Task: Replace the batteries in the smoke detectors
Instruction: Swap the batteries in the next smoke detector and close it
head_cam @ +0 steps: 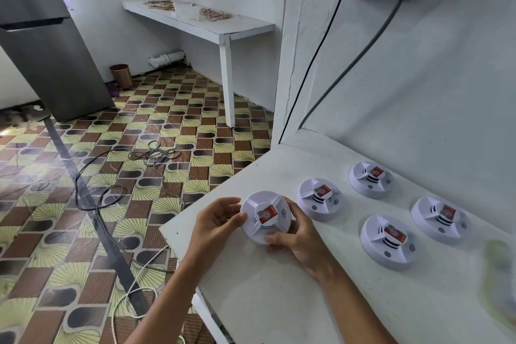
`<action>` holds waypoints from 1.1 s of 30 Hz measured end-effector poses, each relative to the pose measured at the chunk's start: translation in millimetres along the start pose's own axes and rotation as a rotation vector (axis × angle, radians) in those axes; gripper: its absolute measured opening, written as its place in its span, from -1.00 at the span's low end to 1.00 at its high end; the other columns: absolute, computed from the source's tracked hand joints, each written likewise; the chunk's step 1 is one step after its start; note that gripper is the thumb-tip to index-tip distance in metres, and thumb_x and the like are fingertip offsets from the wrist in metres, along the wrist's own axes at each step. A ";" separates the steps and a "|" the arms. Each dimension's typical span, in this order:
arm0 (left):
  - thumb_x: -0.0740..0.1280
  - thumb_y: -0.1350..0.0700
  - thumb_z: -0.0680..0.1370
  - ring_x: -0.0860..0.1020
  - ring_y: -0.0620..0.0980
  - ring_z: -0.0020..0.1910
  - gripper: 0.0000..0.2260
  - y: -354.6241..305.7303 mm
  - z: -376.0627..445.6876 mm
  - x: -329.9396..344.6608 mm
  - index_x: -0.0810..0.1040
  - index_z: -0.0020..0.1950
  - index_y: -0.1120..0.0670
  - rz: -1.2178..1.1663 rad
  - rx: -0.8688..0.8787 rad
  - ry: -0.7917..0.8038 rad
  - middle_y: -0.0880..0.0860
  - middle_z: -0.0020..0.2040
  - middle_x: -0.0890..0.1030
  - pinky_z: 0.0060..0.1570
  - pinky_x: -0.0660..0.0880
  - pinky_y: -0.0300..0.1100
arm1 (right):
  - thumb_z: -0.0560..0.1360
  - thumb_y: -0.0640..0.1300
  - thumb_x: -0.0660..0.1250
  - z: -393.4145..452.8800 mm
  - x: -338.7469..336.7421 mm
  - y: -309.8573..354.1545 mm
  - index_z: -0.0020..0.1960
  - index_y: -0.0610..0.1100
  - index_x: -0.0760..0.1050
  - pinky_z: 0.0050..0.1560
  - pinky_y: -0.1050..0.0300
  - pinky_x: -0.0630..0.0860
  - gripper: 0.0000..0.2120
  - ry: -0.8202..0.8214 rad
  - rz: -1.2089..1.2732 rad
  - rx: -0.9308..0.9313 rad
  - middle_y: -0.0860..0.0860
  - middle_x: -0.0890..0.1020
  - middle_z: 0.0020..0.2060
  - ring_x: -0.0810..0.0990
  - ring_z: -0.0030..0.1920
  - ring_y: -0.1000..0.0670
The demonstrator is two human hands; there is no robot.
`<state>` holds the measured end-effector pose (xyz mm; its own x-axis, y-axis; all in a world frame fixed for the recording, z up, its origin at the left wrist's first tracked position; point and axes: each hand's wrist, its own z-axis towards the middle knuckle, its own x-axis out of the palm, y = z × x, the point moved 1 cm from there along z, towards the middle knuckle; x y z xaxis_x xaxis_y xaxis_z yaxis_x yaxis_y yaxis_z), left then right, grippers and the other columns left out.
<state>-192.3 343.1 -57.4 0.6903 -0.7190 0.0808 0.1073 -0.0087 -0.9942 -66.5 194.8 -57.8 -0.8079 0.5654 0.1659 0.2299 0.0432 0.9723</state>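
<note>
— What are the two hands doing?

— Both are closed around one round white plastic smoke detector with a red sticker on its raised centre (265, 216). The left hand (216, 222) cups its left edge, fingers curled, thumb tip pressed on the rim. The right hand (297, 237) wraps the right and near side, thumb lying along the near edge, the other fingers hidden behind the body.

— Is it lifted or resting?

— I cannot tell; it sits tilted slightly toward the camera, at the near-left corner of the white painted counter (279, 301).

— And the arms?

— Both forearms are bare. The left one comes up from below the counter's edge, wrist bent inward. The right one lies diagonally over the counter top.

— Where are the other detectors?

— Four matching white detectors lie flat on the counter. One (319, 200) is just beyond the right hand's fingers. Another (370, 179) is farther off, near the wall. Two more lie to the right of the right hand, one nearer (388, 241) and one beyond it (438, 219).

— Anything else close by?

— A blurred greenish thing (498, 274) at the far right of the counter; I cannot make out what it is.
</note>
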 end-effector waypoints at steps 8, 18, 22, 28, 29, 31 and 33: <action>0.42 0.32 0.46 0.67 0.02 -0.08 -0.77 -0.7 -0.5 0.2 0.57 0.11 0.24 -0.002 0.009 0.004 0.18 -0.06 0.70 -0.11 0.59 -0.24 | 0.33 -0.13 0.50 1.6 1.0 -0.8 0.37 0.06 0.39 -0.09 -0.01 0.62 -0.36 0.002 0.000 0.002 -0.07 0.58 0.19 0.59 0.16 -0.10; 0.42 0.31 0.46 0.67 0.03 -0.05 -0.77 1.2 1.3 0.0 0.58 0.11 0.23 -0.015 -0.008 -0.004 0.18 -0.04 0.70 -0.10 0.57 -0.27 | 0.47 0.24 0.12 4.9 2.1 0.4 0.33 0.02 0.46 -0.11 -0.07 0.60 -0.47 0.030 0.272 0.090 -0.20 0.60 0.17 0.64 0.03 -0.16; 0.42 0.31 0.46 0.66 0.04 -0.05 -0.76 1.4 1.3 -0.1 0.58 0.12 0.24 -0.009 -0.003 -0.002 0.19 -0.04 0.69 -0.10 0.57 -0.27 | 0.46 0.25 0.12 5.0 2.3 0.8 0.32 0.03 0.46 -0.15 -0.05 0.61 -0.47 0.027 0.288 0.093 -0.19 0.62 0.15 0.65 0.01 -0.15; 0.43 0.30 0.46 0.67 0.03 -0.05 -0.76 1.6 2.2 -0.2 0.57 0.12 0.24 -0.002 -0.004 -0.005 0.19 -0.04 0.69 -0.11 0.56 -0.27 | 0.54 0.25 0.13 4.4 2.8 1.3 0.33 0.03 0.45 -0.14 -0.06 0.61 -0.52 0.016 0.285 0.086 -0.18 0.62 0.15 0.66 0.01 -0.15; 0.42 0.31 0.46 0.67 0.02 -0.06 -0.76 1.7 2.2 0.0 0.57 0.12 0.24 -0.005 -0.004 -0.006 0.19 -0.04 0.69 -0.11 0.56 -0.28 | 0.54 0.24 0.11 4.4 2.9 1.7 0.33 0.03 0.45 -0.13 -0.08 0.62 -0.53 0.013 0.285 0.089 -0.18 0.62 0.15 0.66 0.02 -0.15; 0.42 0.32 0.46 0.67 0.02 -0.06 -0.76 1.9 2.1 0.2 0.57 0.12 0.25 -0.013 -0.007 -0.008 0.20 -0.04 0.69 -0.11 0.56 -0.28 | 0.50 0.22 0.08 4.4 2.7 2.0 0.32 0.04 0.45 -0.08 -0.11 0.61 -0.51 0.009 0.287 0.094 -0.18 0.63 0.15 0.66 0.04 -0.16; 0.42 0.31 0.46 0.67 0.04 -0.04 -0.76 2.2 2.2 -0.2 0.57 0.12 0.24 -0.008 -0.006 -0.003 0.19 -0.04 0.69 -0.09 0.57 -0.27 | 0.50 0.21 0.07 4.0 2.8 2.2 0.32 0.03 0.45 -0.08 -0.11 0.60 -0.51 0.008 0.290 0.094 -0.18 0.63 0.13 0.66 0.02 -0.16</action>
<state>-190.6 344.7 -59.4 0.6917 -0.7167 0.0886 0.1081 -0.0185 -0.9940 -66.1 199.8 -55.8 -0.7055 0.5587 0.4360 0.5002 -0.0432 0.8648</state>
